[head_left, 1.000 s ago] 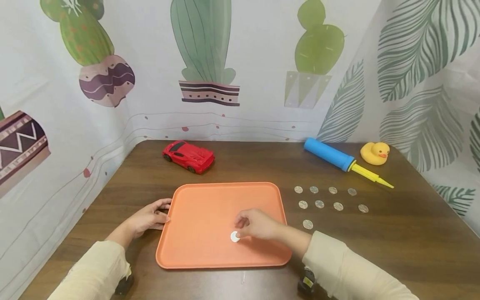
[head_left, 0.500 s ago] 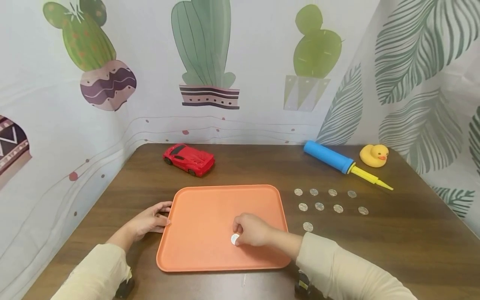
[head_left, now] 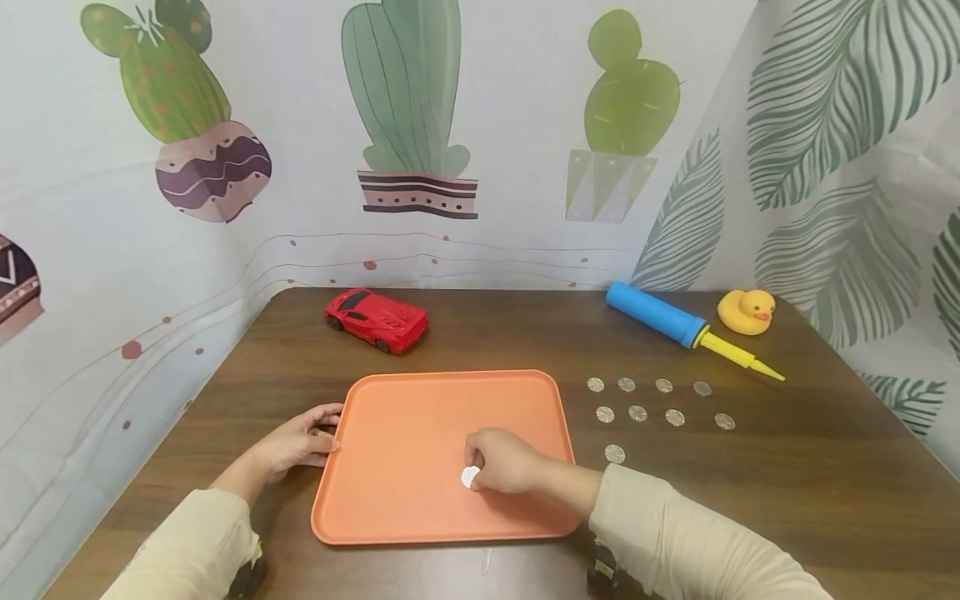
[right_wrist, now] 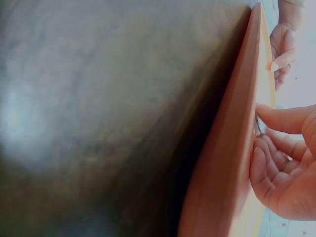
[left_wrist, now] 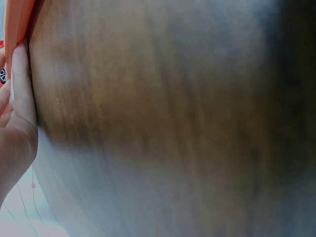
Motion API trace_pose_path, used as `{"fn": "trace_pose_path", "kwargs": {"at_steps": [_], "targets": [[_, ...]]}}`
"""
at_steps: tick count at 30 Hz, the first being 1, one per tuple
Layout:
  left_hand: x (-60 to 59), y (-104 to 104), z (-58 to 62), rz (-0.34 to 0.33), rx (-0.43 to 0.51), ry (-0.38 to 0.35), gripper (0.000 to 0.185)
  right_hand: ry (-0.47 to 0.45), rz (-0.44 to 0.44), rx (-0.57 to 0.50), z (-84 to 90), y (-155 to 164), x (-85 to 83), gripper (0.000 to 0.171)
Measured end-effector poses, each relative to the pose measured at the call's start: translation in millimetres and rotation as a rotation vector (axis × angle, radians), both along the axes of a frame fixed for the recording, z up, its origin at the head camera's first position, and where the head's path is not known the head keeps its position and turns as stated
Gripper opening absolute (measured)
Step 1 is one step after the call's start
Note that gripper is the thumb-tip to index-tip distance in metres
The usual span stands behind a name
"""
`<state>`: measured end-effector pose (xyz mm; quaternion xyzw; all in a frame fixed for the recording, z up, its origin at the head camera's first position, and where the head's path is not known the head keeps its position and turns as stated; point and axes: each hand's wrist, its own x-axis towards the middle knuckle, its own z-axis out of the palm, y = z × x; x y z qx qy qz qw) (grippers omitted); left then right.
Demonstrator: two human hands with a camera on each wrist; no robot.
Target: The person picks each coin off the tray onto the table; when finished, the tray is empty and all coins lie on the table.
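Observation:
A silver coin (head_left: 470, 477) is pinched between the thumb and fingers of my right hand (head_left: 501, 461), on or just over the front right part of the orange tray (head_left: 420, 425). In the right wrist view, the coin's thin edge (right_wrist: 259, 124) shows between thumb and fingertips. My left hand (head_left: 300, 442) rests at the tray's left side, its thumb touching the rim and its fingers loosely extended alongside. The left wrist view shows this hand (left_wrist: 22, 106) against the tray's edge (left_wrist: 19, 19). Several more coins (head_left: 637, 413) lie in rows right of the tray.
A red toy car (head_left: 377, 320) stands behind the tray. At the back right lie a blue and yellow hand pump (head_left: 660, 315) and a yellow rubber duck (head_left: 746, 312). The brown wooden table (head_left: 480, 333) ends at a cactus-print cloth (head_left: 525, 192).
The head view has tilted slightly. My right wrist and sleeve have shifted a little left and the right fingers have drawn in, the coin still pinched. The left hand has stayed at the tray.

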<state>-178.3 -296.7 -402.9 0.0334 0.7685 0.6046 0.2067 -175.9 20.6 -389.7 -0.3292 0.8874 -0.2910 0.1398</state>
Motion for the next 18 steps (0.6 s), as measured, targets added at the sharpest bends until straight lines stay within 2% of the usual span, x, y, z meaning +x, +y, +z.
{"fn": "trace_pose_path", "kwargs": {"at_steps": [9, 18], "targets": [[-0.7, -1.4, -1.4, 0.012, -0.022, 0.005, 0.066, -0.125, -0.005, -0.140, -2.9, 5.9, -1.3, 0.019], [-1.1, -1.3, -0.4, 0.011, -0.028, 0.004, 0.065, -0.140, -0.025, -0.244, -0.5, 23.6, -2.1, 0.017]]}}
